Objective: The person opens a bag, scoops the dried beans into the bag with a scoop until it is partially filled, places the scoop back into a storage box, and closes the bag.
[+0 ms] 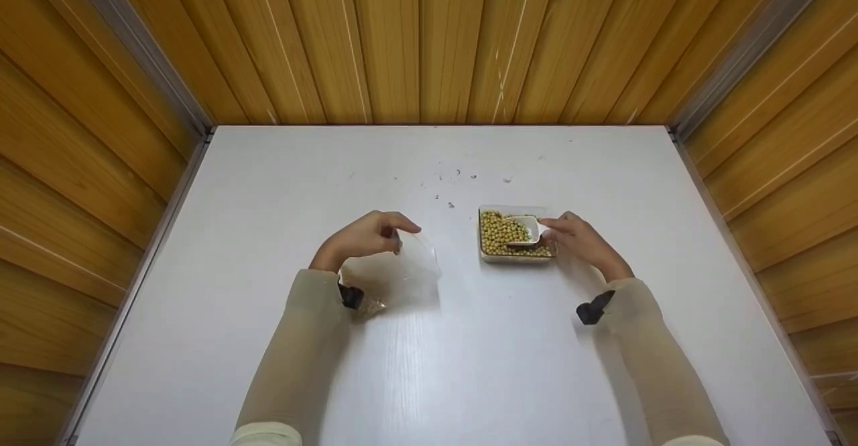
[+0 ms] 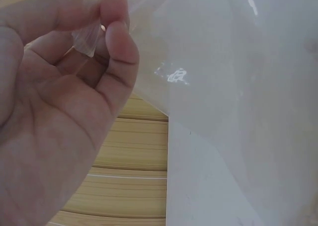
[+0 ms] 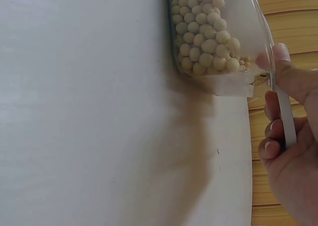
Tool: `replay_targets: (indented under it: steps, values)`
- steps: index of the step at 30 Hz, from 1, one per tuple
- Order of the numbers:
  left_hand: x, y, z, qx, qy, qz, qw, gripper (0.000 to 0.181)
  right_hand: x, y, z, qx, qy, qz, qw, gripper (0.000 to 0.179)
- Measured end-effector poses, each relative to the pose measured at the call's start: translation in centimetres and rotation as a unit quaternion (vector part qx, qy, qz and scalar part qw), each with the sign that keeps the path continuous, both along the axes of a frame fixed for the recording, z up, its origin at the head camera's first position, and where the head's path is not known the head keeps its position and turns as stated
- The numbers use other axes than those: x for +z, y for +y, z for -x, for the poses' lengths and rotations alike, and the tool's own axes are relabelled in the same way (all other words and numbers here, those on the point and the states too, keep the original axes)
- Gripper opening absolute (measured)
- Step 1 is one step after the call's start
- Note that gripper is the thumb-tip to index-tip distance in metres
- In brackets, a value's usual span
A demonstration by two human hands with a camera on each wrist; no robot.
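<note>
The left hand (image 1: 369, 235) pinches the edge of a clear plastic bag (image 1: 419, 261) between thumb and fingers; some small pale pieces show at the bag's bottom, by the wrist. In the left wrist view the bag (image 2: 208, 77) spreads out to the right of the pinching fingertips. A clear rectangular box (image 1: 516, 258) of round yellowish beans (image 1: 499, 231) stands right of centre. The right hand (image 1: 580, 241) grips the handle of a white scoop (image 1: 533, 229), whose bowl lies among the beans. In the right wrist view the scoop's handle (image 3: 286, 116) runs between thumb and curled fingers.
A white table (image 1: 402, 379) carries it all, with small dark specks (image 1: 451, 204) scattered behind the box. Wood-patterned walls (image 1: 415, 43) close in the back and both sides. A black wrist strap (image 1: 593, 308) sits at the right sleeve.
</note>
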State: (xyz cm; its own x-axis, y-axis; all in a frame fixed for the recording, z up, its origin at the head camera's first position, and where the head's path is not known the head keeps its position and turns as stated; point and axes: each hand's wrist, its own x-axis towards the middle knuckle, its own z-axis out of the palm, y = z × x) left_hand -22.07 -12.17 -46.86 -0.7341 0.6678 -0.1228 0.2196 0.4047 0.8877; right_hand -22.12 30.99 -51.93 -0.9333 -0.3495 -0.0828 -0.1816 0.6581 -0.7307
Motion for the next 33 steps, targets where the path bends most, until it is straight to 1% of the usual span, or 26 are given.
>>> replay_targets:
  steps: [1,8,10,11,14,16,17,19,21,23,24,26,27,29,33]
  values:
    - [0.0,0.0,0.0,-0.001,0.001,-0.001,1.0000,0.043,0.2,-0.1,-0.1,-0.001,-0.002,0.000,1.0000,0.040]
    - [-0.1,0.0,0.0,-0.002,0.005,-0.004,1.0000,0.042,3.1,-1.4,-1.5,0.003,-0.005,0.008,0.9999,0.037]
    - [-0.1,0.0,0.0,-0.001,0.003,-0.004,1.0000,0.042,3.3,-1.6,-1.6,0.001,-0.009,0.013,0.9999,0.037]
    - [-0.2,0.0,-0.1,-0.002,0.003,-0.003,1.0000,0.042,3.3,-1.6,-1.7,-0.001,-0.018,0.018,0.9997,0.038]
    - [-0.2,-0.1,-0.1,-0.003,0.003,-0.002,1.0000,0.042,2.9,-1.3,-1.5,-0.007,-0.048,0.038,0.9981,0.041]
    - [-0.2,-0.2,-0.1,-0.006,0.006,-0.002,1.0000,0.042,1.8,-0.8,-1.0,-0.014,-0.062,0.046,0.9969,0.043]
    - [-0.2,-0.2,-0.1,-0.007,0.008,-0.001,0.9999,0.042,1.6,-0.7,-1.0,-0.016,-0.068,0.047,0.9965,0.044]
    - [-0.2,-0.2,-0.1,-0.007,0.008,-0.002,0.9999,0.042,0.5,-0.2,-0.5,-0.019,-0.063,0.045,0.9968,0.046]
    - [-0.2,-0.2,-0.1,-0.005,0.006,0.000,1.0000,0.042,0.3,-0.1,-0.4,-0.024,-0.060,0.043,0.9970,0.046]
    - [-0.1,-0.2,-0.1,-0.001,0.005,0.002,1.0000,0.042,1.1,-0.5,-0.8,-0.025,-0.056,0.044,0.9972,0.044]
    - [-0.1,-0.2,-0.1,0.000,0.006,0.003,1.0000,0.042,1.0,-0.5,-0.7,-0.027,-0.055,0.047,0.9970,0.044]
    - [-0.1,-0.3,-0.1,0.001,0.007,0.004,1.0000,0.042,1.9,-0.8,-1.1,-0.025,-0.050,0.052,0.9971,0.041]
    - [-0.1,-0.3,-0.1,0.000,0.009,0.004,0.9999,0.042,1.9,-0.7,-1.1,-0.024,-0.046,0.052,0.9973,0.041]
    - [0.0,-0.3,-0.1,-0.001,0.012,0.004,0.9999,0.042,1.2,-0.4,-0.9,-0.024,-0.043,0.057,0.9972,0.041]
    - [0.2,-0.3,-0.1,-0.005,0.011,0.000,0.9999,0.042,-0.6,0.5,-0.2,-0.028,-0.036,0.063,0.9970,0.043]
